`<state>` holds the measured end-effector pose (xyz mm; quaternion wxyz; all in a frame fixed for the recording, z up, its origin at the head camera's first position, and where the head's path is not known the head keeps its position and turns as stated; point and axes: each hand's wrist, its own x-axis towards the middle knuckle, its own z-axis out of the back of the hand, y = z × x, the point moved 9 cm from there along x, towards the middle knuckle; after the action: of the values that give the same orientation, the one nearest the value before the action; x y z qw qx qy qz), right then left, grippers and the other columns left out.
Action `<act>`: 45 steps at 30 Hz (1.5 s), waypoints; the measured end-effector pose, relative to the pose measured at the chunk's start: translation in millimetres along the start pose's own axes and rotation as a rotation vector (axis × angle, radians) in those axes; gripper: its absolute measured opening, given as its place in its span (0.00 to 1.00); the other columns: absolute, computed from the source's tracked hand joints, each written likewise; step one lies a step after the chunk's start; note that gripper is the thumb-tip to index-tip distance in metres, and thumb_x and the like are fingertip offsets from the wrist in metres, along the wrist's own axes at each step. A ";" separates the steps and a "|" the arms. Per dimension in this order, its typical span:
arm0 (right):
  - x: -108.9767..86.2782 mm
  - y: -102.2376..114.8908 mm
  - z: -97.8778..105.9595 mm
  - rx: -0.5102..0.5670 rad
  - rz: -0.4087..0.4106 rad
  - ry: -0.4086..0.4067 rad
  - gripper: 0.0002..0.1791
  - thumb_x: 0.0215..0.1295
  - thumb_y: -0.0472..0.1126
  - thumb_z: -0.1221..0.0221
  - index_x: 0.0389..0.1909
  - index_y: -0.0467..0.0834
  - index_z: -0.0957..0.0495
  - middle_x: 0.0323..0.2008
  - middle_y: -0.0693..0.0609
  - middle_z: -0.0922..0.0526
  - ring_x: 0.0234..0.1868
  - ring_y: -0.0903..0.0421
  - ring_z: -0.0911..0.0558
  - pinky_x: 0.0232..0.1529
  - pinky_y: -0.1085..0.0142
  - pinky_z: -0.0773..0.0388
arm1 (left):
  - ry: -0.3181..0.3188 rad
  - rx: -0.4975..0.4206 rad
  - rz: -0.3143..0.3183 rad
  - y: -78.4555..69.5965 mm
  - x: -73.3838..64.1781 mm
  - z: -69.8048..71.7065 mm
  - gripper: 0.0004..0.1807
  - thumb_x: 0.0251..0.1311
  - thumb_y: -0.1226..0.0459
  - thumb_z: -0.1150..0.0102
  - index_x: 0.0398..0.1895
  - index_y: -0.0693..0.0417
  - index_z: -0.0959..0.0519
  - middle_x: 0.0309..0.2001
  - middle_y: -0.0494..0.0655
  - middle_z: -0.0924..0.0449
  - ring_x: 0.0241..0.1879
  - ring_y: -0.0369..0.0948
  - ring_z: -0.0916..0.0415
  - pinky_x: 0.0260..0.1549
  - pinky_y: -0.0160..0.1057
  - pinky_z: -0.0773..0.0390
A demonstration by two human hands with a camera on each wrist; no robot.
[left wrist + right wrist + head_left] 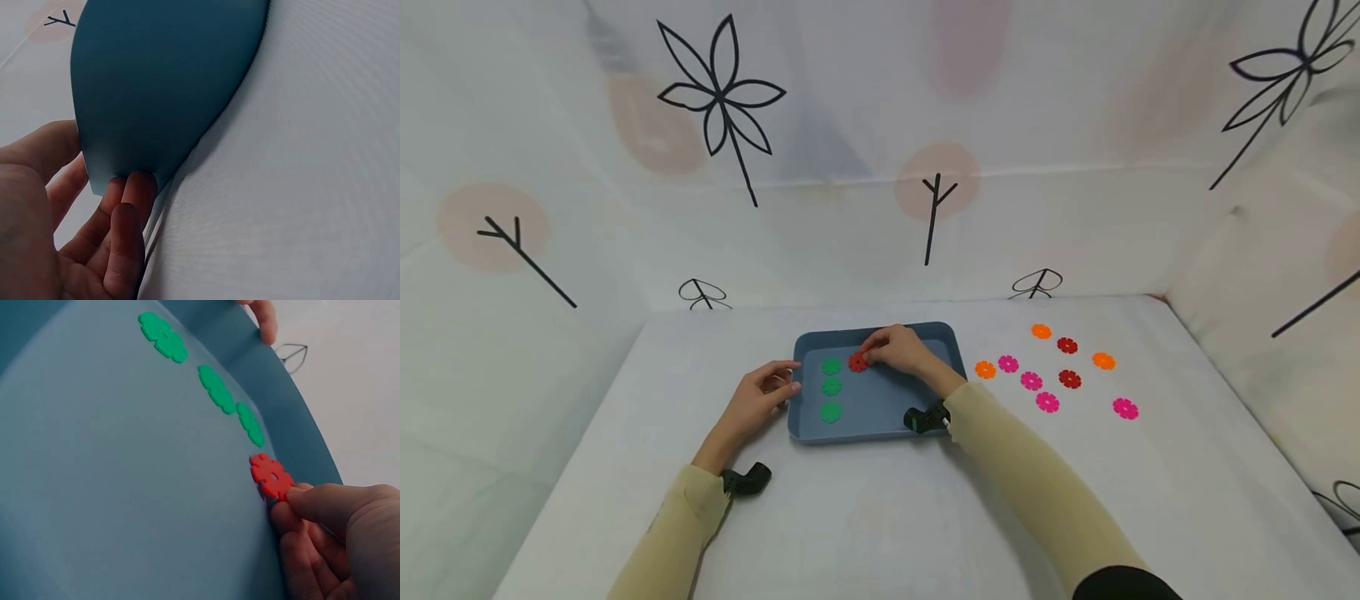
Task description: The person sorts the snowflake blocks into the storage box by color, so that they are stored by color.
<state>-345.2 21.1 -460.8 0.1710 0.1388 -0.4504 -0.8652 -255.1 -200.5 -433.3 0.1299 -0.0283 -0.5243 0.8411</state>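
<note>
My right hand (901,348) is over the blue-grey tray (880,432) and pinches a red flower-shaped disc (269,472) by its edge, between thumb and fingers. The disc is just above the tray floor, close to the far wall. To its left lie three green flower-shaped discs (831,387) in a column inside the tray. My left hand (760,396) holds the tray's left side, with fingertips on the outer wall (156,81) and a finger over the rim. Part of the tray's right side is hidden by my right forearm.
Right of the tray, several loose flower discs lie on the white table (865,517): orange discs (1103,361), pink discs (1047,402) and dark red discs (1070,379). White patterned cloth walls (827,242) stand behind and at both sides.
</note>
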 end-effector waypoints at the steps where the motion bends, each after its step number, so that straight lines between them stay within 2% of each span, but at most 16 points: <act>1: 0.0 0.3 0.2 0.008 -0.001 0.000 0.09 0.66 0.38 0.36 0.45 0.43 0.13 0.38 0.52 0.13 0.42 0.54 0.19 0.48 0.58 0.25 | -0.003 0.004 0.001 -0.2 0.1 0.3 0.21 0.67 0.66 0.38 0.61 0.66 0.24 0.42 0.56 0.25 0.33 0.41 0.25 0.25 0.35 0.28; 15: 0.1 -1.7 -0.6 0.045 -0.009 0.000 0.10 0.67 0.40 0.36 0.46 0.44 0.13 0.39 0.52 0.13 0.44 0.54 0.19 0.50 0.57 0.25 | -0.017 0.024 0.005 2.6 1.7 1.5 0.20 0.67 0.66 0.38 0.60 0.65 0.23 0.41 0.54 0.25 0.32 0.38 0.25 0.25 0.34 0.28; 20: 0.8 -2.0 -2.7 0.059 -0.012 0.012 0.10 0.63 0.41 0.33 0.44 0.45 0.12 0.44 0.52 0.14 0.47 0.54 0.20 0.52 0.59 0.26 | -0.006 0.019 0.008 2.1 0.9 1.9 0.21 0.67 0.65 0.38 0.61 0.64 0.23 0.42 0.54 0.25 0.33 0.38 0.25 0.25 0.35 0.28; 30: 0.8 4.6 -6.8 -0.054 0.006 0.034 0.08 0.61 0.38 0.31 0.41 0.44 0.11 0.45 0.49 0.14 0.45 0.54 0.20 0.44 0.62 0.25 | -0.011 0.014 -0.001 1.6 0.7 0.7 0.21 0.66 0.66 0.37 0.61 0.66 0.24 0.41 0.54 0.25 0.32 0.39 0.26 0.25 0.35 0.28; 38: 2.0 3.7 -5.6 -0.092 -0.006 0.019 0.07 0.61 0.39 0.31 0.40 0.45 0.10 0.48 0.48 0.15 0.45 0.53 0.20 0.45 0.62 0.25 | -0.010 0.015 0.005 2.9 2.0 0.9 0.21 0.67 0.66 0.37 0.61 0.65 0.24 0.41 0.54 0.25 0.33 0.40 0.25 0.26 0.35 0.28; 45: 1.5 1.4 -5.5 -0.028 -0.002 0.034 0.09 0.62 0.38 0.33 0.43 0.45 0.11 0.46 0.49 0.15 0.43 0.53 0.21 0.44 0.61 0.26 | -0.004 0.021 0.007 3.6 2.4 0.7 0.21 0.67 0.65 0.37 0.61 0.64 0.24 0.42 0.54 0.25 0.33 0.43 0.25 0.25 0.35 0.28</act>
<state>-344.1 15.7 -462.9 0.1796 0.1518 -0.4350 -0.8692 -258.2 -202.1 -435.9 0.1260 -0.0271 -0.5156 0.8471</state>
